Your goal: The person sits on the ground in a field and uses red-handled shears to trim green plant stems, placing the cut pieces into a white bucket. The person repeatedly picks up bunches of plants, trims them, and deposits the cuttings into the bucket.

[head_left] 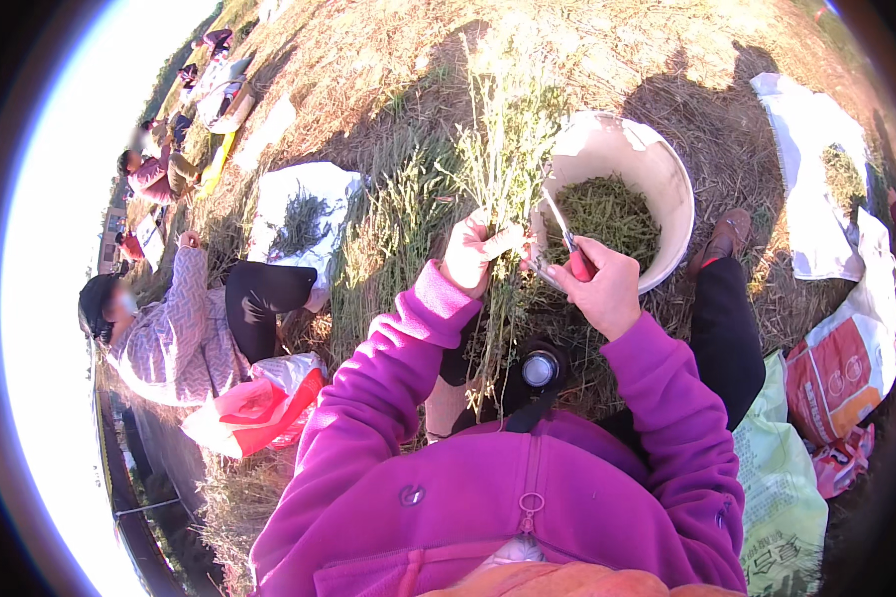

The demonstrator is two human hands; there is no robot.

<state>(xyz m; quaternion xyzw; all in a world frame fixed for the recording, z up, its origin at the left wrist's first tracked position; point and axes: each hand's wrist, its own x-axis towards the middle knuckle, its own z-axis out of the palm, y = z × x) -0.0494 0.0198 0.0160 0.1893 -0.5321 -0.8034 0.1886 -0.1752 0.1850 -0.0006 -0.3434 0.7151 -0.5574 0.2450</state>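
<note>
My left hand [472, 252] grips a bunch of tall green plant stalks [505, 172], their leafy tops pointing away from me and the lower ends hanging towards my lap. In my right hand [602, 289] is a pair of scissors [584, 266] with red handles. One pale blade points up, between the stalks and the bucket; how far apart the blades are is hard to tell. Just beyond that hand stands a white plastic bucket [679, 179], partly filled with green clippings [612, 216].
Cut stalks [396, 224] lie left of the bucket. A white sheet [269, 194] holds more cuttings near a seated person [183, 321]. A dark bottle with a metal lid [540, 369] is by my lap. Sacks [829, 373] lie at right, a red plastic bag [261, 410] at left.
</note>
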